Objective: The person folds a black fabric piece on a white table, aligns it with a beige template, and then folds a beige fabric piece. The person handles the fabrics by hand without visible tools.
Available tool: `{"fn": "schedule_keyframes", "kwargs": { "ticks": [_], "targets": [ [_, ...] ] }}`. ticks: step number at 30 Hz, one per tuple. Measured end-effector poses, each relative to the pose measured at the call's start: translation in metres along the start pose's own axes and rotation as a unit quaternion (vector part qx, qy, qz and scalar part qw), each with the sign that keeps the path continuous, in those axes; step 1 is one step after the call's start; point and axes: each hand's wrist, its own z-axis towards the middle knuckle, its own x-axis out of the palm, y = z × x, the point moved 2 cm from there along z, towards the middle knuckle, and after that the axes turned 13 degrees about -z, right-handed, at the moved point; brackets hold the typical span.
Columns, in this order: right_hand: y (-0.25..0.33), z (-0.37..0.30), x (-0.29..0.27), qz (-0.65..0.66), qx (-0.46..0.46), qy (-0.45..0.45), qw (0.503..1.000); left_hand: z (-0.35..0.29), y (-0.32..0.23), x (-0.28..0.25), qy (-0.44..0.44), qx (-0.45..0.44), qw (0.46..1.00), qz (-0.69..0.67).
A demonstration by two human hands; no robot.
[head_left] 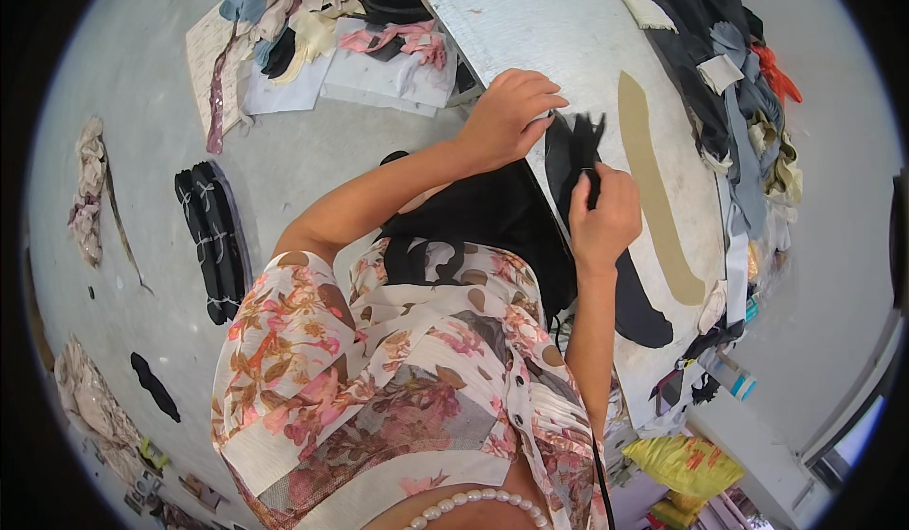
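Note:
My right hand (604, 215) is closed around a black fabric bundle (587, 142), whose loose strands fan out above my fingers. A thin band seems to circle it just above my grip. My left hand (511, 118) is held close by at the near edge of the white board (530, 18), fingers curled together; a small pale bit shows at the fingertips, too little to name. Under my right hand lies a flat black sock-shaped piece (639, 307), partly hidden by the hand. Beside it on the board rests a long tan sock-shaped form (653, 189).
Dark and grey cloth (739, 104) heaps along the board's far right side. Mixed fabric scraps (312, 0) lie at the upper left over white sheets (379, 80). Black bundles tied with white string (210, 241) lie on the floor at left. A yellow bag (686, 464) stands at lower right.

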Motion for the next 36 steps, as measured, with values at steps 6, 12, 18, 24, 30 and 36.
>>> {"fn": "schedule_keyframes", "kwargs": {
  "ticks": [6, 12, 18, 24, 30, 36],
  "targets": [
    [0.014, 0.000, 0.001, -0.050, -0.049, 0.044, 0.997, 0.000, -0.005, -0.002, 0.017, 0.013, 0.999, 0.030],
    [0.019, -0.005, 0.005, -0.046, -0.069, 0.067, 0.994, 0.009, -0.002, -0.007, -0.062, 0.025, 0.997, 0.047],
    [0.017, -0.004, 0.003, -0.035, -0.074, 0.084, 0.993, 0.023, -0.013, -0.002, 0.081, 0.020, 0.988, 0.127],
    [0.017, -0.002, 0.002, -0.019, -0.066, 0.100, 0.993, 0.046, -0.010, 0.001, 0.252, -0.069, 0.959, 0.114],
    [0.007, 0.001, -0.006, 0.092, -0.025, 0.096, 0.991, 0.035, -0.013, -0.006, 0.244, -0.196, 0.946, -0.083],
    [0.006, 0.021, -0.007, 0.184, 0.025, 0.107, 0.977, 0.016, -0.032, -0.010, 0.136, -0.036, 0.985, -0.102]
  ]
}}
